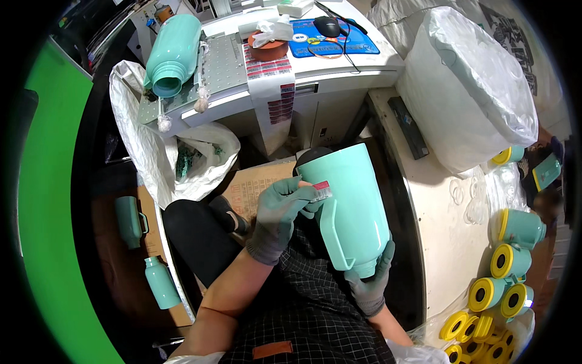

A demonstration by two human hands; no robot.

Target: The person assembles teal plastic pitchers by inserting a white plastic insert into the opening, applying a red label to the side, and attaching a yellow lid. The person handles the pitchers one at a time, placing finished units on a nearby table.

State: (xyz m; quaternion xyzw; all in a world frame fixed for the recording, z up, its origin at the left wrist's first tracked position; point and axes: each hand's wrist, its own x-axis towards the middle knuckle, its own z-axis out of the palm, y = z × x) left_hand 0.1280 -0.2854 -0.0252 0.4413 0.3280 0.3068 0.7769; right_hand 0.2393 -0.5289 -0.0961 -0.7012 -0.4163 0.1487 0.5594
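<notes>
Over lap: gloved hands [285, 209] hold mint jug [348, 203]; cluttered workbench [339, 67] ahead.

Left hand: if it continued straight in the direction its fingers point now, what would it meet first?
The left hand points right, its gloved fingertips pressing a small red-and-white label against the mint-green bottle that the right hand supports from below. It would meet the label and bottle wall at once.

Small factory packing station, rows of yellow-capped jugs [508, 261], bagged stock [467, 85] (bulk sacks), label strips [267, 68]
</notes>
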